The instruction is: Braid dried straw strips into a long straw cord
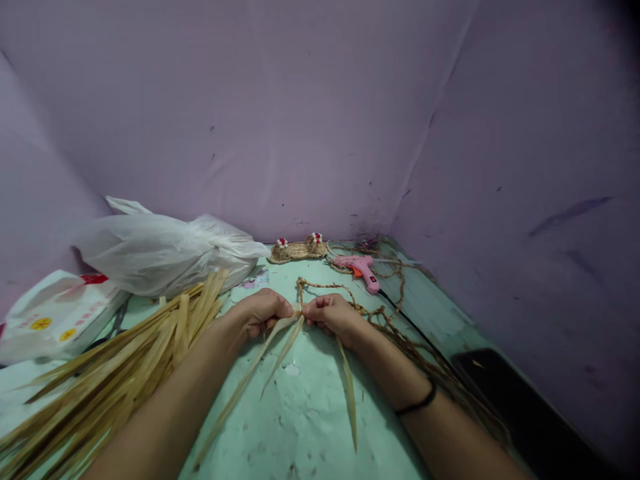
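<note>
Both hands meet over the middle of the table, fingers pinched around dried leaf strips (246,379). My left hand (265,310) is closed on strips at the left of the joining point; my right hand (333,313) is closed on them at the right, fingertips nearly touching the left ones. Loose strip ends hang toward me, one of them (349,400) below my right hand. From between the hands a twisted braided cord (320,285) runs up, then off to the right, joining a heap of cord (400,333) behind my right forearm.
A bundle of dried leaf strips (135,360) lies left. Behind it are a white plastic bag (165,250) and a tissue pack (60,317). A woven piece with flowers (299,251) and a pink glue gun (361,269) with black cable are at the back. A dark phone-like slab (520,407) lies right.
</note>
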Tool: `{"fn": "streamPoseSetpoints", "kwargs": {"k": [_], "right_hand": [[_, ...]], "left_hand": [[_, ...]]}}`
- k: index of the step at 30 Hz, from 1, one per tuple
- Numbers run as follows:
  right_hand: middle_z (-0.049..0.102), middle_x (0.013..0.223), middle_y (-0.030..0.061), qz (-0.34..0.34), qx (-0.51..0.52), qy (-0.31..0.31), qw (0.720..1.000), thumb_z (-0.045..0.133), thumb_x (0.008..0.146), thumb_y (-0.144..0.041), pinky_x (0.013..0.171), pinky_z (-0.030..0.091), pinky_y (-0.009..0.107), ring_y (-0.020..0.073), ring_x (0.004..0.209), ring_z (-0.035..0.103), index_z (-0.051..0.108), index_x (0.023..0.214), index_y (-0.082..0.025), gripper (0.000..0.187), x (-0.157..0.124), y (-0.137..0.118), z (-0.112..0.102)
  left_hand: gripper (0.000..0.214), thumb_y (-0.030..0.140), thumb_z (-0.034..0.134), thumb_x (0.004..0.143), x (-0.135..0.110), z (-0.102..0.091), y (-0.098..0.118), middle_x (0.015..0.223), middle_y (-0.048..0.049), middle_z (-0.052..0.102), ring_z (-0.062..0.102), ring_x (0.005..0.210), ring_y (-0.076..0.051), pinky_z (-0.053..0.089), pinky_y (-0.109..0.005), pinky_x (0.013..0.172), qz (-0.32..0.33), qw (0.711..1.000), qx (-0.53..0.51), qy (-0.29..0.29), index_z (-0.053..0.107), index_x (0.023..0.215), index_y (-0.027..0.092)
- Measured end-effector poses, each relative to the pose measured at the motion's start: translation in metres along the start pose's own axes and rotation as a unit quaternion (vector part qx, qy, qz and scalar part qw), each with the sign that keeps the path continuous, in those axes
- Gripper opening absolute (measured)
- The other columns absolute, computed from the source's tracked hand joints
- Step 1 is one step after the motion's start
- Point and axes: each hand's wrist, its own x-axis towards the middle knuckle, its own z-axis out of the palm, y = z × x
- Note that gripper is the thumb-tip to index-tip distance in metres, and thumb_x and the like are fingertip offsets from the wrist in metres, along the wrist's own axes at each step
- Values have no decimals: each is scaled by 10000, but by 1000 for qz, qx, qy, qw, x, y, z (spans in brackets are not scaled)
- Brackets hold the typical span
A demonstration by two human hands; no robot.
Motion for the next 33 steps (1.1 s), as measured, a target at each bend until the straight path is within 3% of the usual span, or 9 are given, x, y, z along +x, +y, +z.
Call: {"fn": "streamPoseSetpoints", "kwargs": {"k": [3,6,9,13,17,22,27,30,33], "right_hand": [[422,382,-57,0,1,3,1000,558,618,-190,341,100,206,17,315,208,523,524,-128,118,-1,-2,1],[396,361,-60,6,6,7,1000,545,631,-185,341,94,205,17,312,206,518,512,-124,137,-3,-5,1],[360,341,-70,3,20,-4,1000,536,627,-185,339,88,203,19,307,197,525,515,-123,129,-4,-6,1],[346,325,-78,9,37,6,999,513,594,-146,338,92,200,22,299,194,522,532,-131,64,-4,-5,1],[320,310,-85,21,41,18,999,502,566,-131,339,88,196,22,292,195,513,541,-136,28,-3,-5,1],[335,336,-80,14,66,1,998,517,558,-147,339,89,190,21,306,210,496,535,-137,33,-2,-3,-1],[336,336,-83,20,72,1,997,524,561,-152,338,93,189,18,297,210,497,551,-135,34,-3,-5,0],[329,332,-84,12,84,-13,996,521,564,-158,339,91,192,15,294,201,479,532,-137,57,-5,-7,1],[337,336,-80,10,88,-20,996,515,567,-157,343,94,190,18,302,215,481,537,-137,50,-5,-7,1]], "left_hand": [[127,178,536,540,1,2,2,315,63,264,144,285,-9,74,-145,307,-46,989,-106,-97,458,454,124],[85,159,550,550,0,5,6,360,61,294,138,303,6,31,-124,311,-80,978,-150,-119,543,566,76],[136,182,562,565,-2,8,6,369,41,351,192,304,-3,46,-120,311,-98,984,-127,-76,574,636,67],[129,231,565,574,-4,16,5,347,11,408,249,282,-32,83,-154,310,-107,994,-32,-16,541,556,106],[166,222,563,569,-11,28,9,288,22,360,260,262,-48,130,-186,323,-61,988,105,91,502,453,120],[267,264,568,584,-8,32,5,322,15,391,313,295,-59,193,-200,343,-12,979,163,120,432,390,141],[210,176,646,494,-2,35,2,387,54,444,367,348,-65,227,-175,366,58,949,202,236,543,674,137],[289,123,577,578,-7,42,7,346,74,420,338,295,-65,222,-165,351,19,977,116,181,530,862,146],[220,114,525,641,-10,45,10,306,63,403,303,257,-60,211,-158,328,-9,990,45,130,525,860,128]]}}
